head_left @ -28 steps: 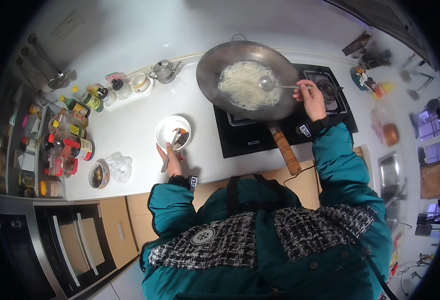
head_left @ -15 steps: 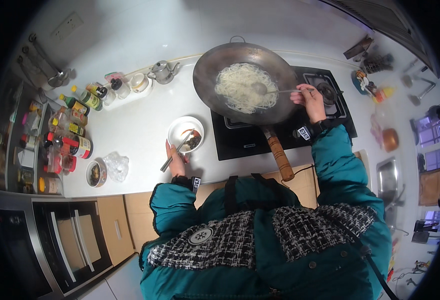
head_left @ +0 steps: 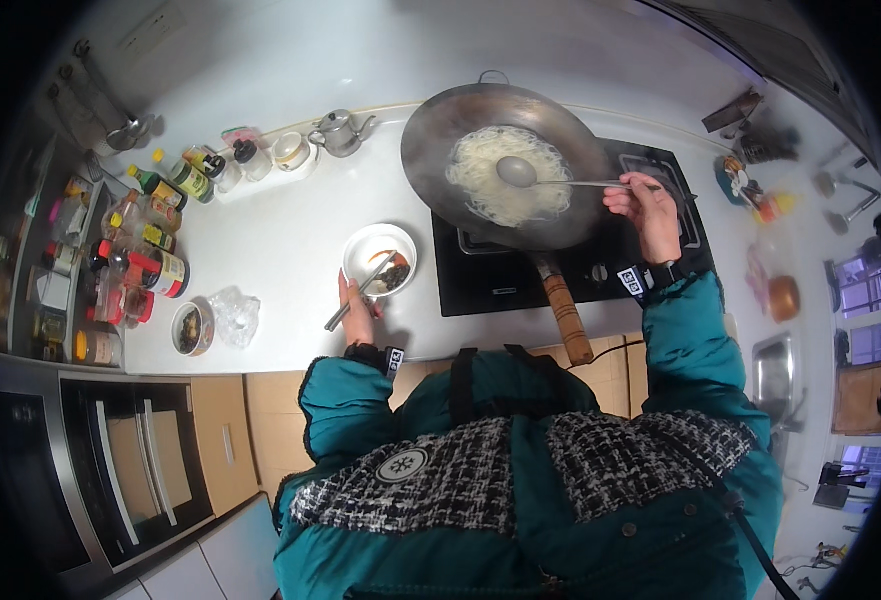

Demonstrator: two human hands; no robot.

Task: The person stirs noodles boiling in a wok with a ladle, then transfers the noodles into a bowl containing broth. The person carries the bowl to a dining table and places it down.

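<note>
My right hand (head_left: 652, 222) is closed around the handle of a metal ladle (head_left: 517, 171). The ladle's round bowl is over white noodles (head_left: 500, 205) in steaming liquid inside a big wok (head_left: 585, 190). At the counter's front, my left hand (head_left: 358, 318) grips the near side of a white bowl (head_left: 352, 245), thumb on one side and fingers on the other. A pair of chopsticks (head_left: 345, 312) slants across that hand, tips in the bowl. Dark bits and a red-orange sauce (head_left: 392, 275) lie in the bowl.
The wok sits on a black gas stove (head_left: 490, 290), its wooden handle (head_left: 563, 310) pointing toward me. Left stand several seasoning bottles (head_left: 165, 270), a small bowl of dark food (head_left: 192, 330) and a clear plastic bag (head_left: 233, 318). A metal teapot (head_left: 338, 135) is at the back; right is a sink (head_left: 772, 370).
The ladle has come up out of the noodles, its bowl now showing. My right hand has moved slightly right; my left hand still holds the white bowl.
</note>
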